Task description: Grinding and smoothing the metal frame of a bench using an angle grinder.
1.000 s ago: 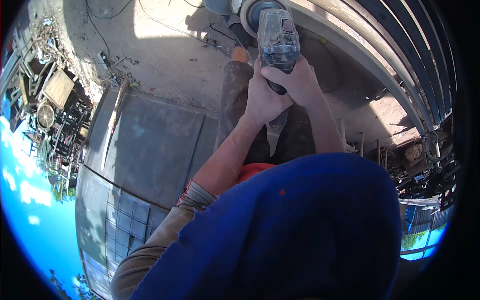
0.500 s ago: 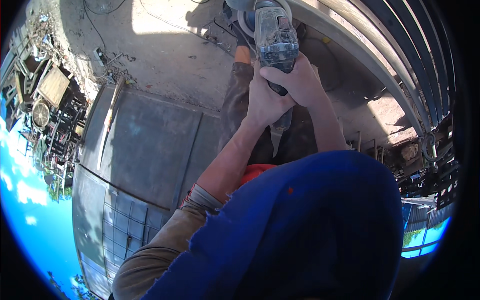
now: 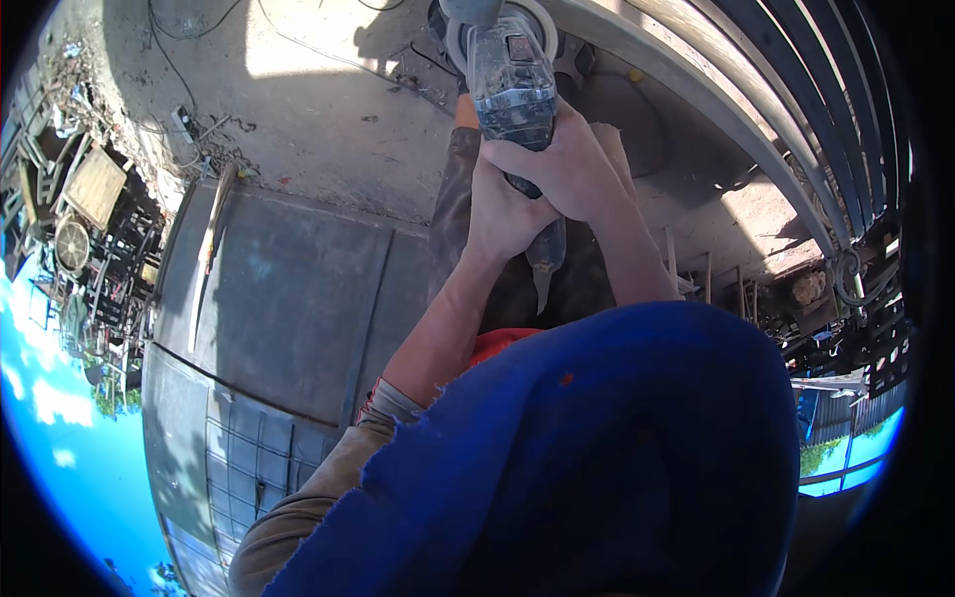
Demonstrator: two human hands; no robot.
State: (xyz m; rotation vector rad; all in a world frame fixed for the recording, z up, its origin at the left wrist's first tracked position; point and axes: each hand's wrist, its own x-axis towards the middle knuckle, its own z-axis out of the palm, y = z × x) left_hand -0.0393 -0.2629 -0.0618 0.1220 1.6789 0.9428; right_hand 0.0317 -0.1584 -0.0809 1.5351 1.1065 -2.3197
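An angle grinder [image 3: 512, 85], dusty and grey-black, is held out in front of me near the top of the view. My left hand [image 3: 504, 217] is closed round the rear of its body from the left. From the right, my right hand [image 3: 569, 164] wraps the same body, its thumb lying across the top. The round disc guard [image 3: 545, 25] shows at the far end, beside a grey rounded metal piece [image 3: 472, 10]. Whether the disc touches that piece I cannot tell. The grinder's tail and cord sleeve [image 3: 543, 284] hang below my hands toward my lap.
Curved metal bars [image 3: 766, 129] arch along the right. A large dark sheet-metal panel [image 3: 298, 289] stands at the left, with a wooden stick [image 3: 211, 244] against it. Scrap [image 3: 95, 209] is piled beyond. Thin cables [image 3: 169, 65] cross the dirt floor. Blue cloth [image 3: 597, 428] covers the lower middle.
The grinder and both hands have shifted left, more than the background has. The grip looks the same, and the grey rounded piece shows a bit more.
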